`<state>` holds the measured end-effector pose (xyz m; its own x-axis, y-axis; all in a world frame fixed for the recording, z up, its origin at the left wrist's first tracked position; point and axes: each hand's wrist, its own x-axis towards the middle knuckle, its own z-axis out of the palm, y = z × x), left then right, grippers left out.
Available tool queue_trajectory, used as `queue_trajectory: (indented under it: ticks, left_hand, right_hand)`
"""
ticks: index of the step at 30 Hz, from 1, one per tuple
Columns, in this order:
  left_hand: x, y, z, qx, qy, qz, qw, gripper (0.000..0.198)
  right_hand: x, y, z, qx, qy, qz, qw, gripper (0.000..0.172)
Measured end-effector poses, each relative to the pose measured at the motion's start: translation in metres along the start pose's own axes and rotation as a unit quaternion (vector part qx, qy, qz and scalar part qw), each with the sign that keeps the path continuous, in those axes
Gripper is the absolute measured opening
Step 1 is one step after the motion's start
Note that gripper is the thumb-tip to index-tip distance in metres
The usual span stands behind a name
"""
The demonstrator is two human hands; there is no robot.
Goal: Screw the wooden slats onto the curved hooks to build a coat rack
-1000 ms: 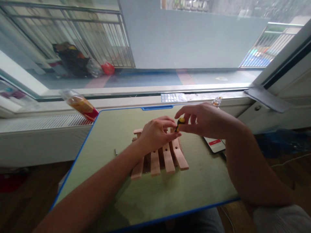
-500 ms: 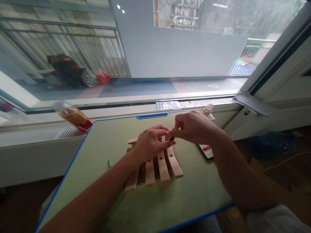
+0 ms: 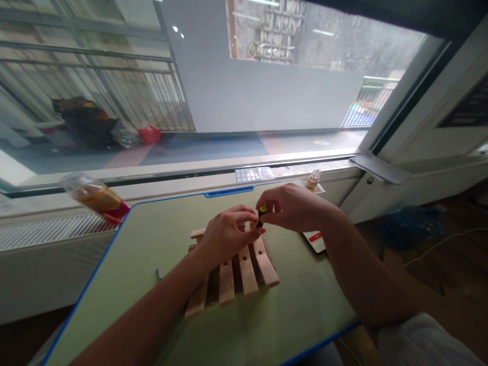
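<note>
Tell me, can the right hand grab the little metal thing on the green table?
Probably not easily: the left hand and forearm lie between it and the metal thing, and the right hand holds a yellow-and-black handle.

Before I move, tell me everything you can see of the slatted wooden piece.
The slatted wooden piece looks like pale, unpainted wood. The near ends of four slats show, side by side with gaps between, and three of them have a dark round hole. It rests on the green tabletop, the slats' near ends pointing toward the person. The left hand lies over it and hides much of its far part; whether they touch cannot be told.
</note>
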<state>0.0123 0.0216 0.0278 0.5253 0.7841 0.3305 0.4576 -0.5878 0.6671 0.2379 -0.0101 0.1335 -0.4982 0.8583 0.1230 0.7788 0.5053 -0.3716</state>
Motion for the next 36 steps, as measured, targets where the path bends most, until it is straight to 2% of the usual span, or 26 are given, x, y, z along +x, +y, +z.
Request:
queue_trajectory:
  ticks: [5, 15, 19, 24, 26, 30, 36]
  left_hand:
    - [-0.004, -0.002, 0.002, -0.005, -0.001, 0.015, 1.000, 0.031]
    - [-0.014, 0.009, -0.005, -0.011, 0.015, 0.023, 1.000, 0.030]
    - [-0.013, 0.011, -0.008, -0.011, 0.014, 0.026, 1.000, 0.027]
    - [-0.013, 0.008, -0.007, -0.011, 0.002, 0.021, 1.000, 0.028]
    - [-0.014, 0.008, -0.006, -0.011, 0.000, 0.016, 1.000, 0.031]
    - [-0.017, 0.011, -0.005, -0.002, -0.003, -0.001, 1.000, 0.033]
    - [-0.018, 0.027, -0.005, -0.001, -0.006, 0.008, 1.000, 0.030]
  right_hand:
    - [-0.004, -0.007, 0.002, -0.015, 0.007, 0.018, 1.000, 0.015]
    - [-0.007, -0.021, 0.008, -0.032, 0.050, 0.063, 0.996, 0.026]
    - [-0.008, -0.022, 0.001, -0.020, 0.030, 0.042, 0.998, 0.029]
    - [-0.012, -0.019, -0.006, -0.006, -0.011, 0.004, 1.000, 0.021]
    - [-0.012, -0.018, -0.005, -0.015, -0.004, 0.015, 1.000, 0.018]
    - [-0.012, -0.020, -0.001, -0.035, 0.021, 0.050, 0.998, 0.024]
    - [-0.021, -0.021, -0.001, -0.052, 0.034, 0.077, 0.995, 0.028]
